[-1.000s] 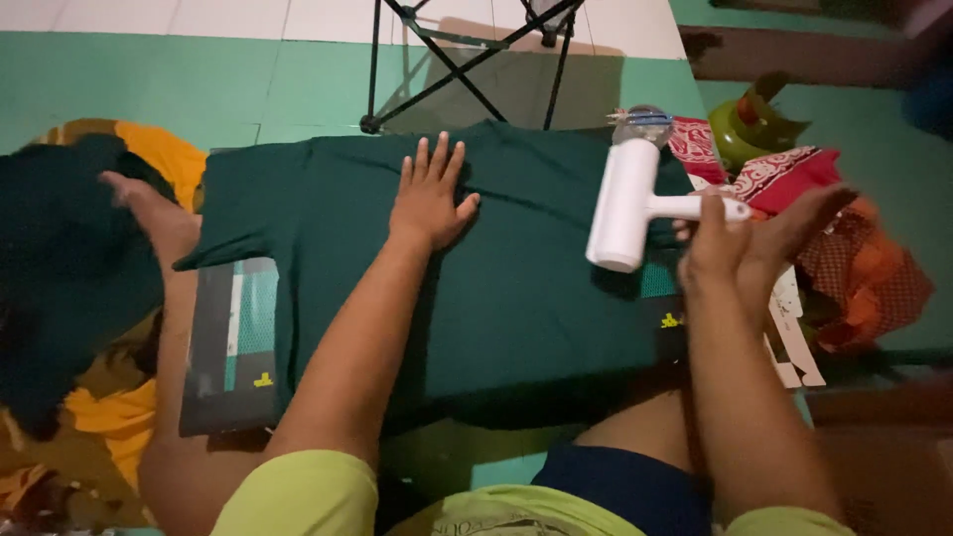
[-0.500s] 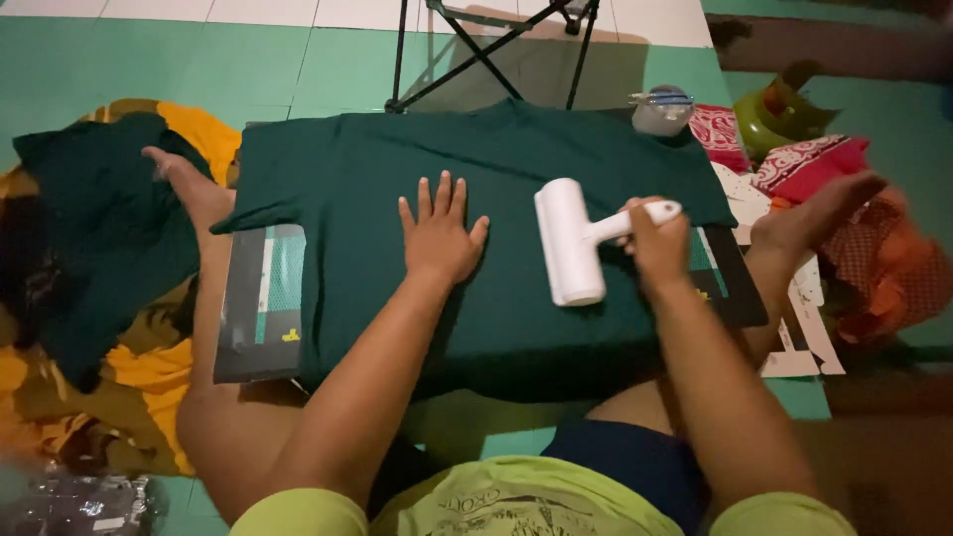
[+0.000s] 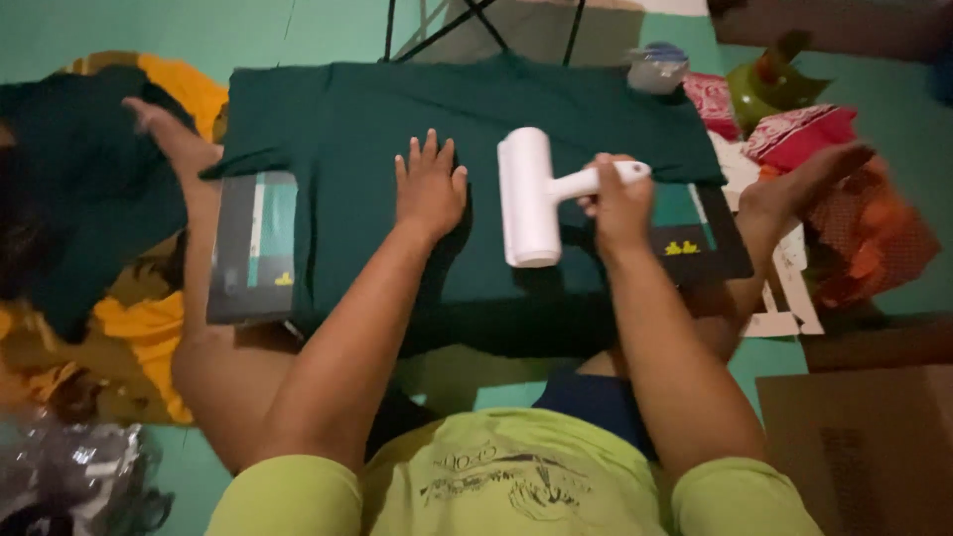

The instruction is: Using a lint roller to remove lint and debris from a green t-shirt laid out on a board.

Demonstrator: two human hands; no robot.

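Moved: your right hand (image 3: 617, 206) has brought the white lint roller (image 3: 529, 197) in from the right over the last second, so it now lies near the middle of the dark green shirt (image 3: 556, 109); your left hand (image 3: 429, 186) has stayed flat on the cloth.
Right hand: your fingers are clamped round the roller's white handle, which points right, with the drum lying lengthwise, far to near, and resting on the shirt.
Left hand: your palm is down with fingers spread apart, pressing the shirt just left of the roller and holding nothing.
Shirt: it is spread flat over a dark board (image 3: 250, 248), whose printed ends stick out at the left and right edges of the cloth; all of it lies on the green floor (image 3: 199, 30).
Roller's place: it sits between your two hands, close to the left one without touching it.
Legs: your feet show at both sides, one at far left by the cloth pile and one at right past the board.
Left side: a heap of dark green cloth (image 3: 69, 189) lies on yellow fabric (image 3: 179, 89).
Right side: red patterned cloths (image 3: 794, 134) lie beside a green pot (image 3: 769, 84), well apart from the roller.
Far edge: black folding legs (image 3: 437, 30) stand behind the shirt, with a small round container (image 3: 655, 67) just to their right.
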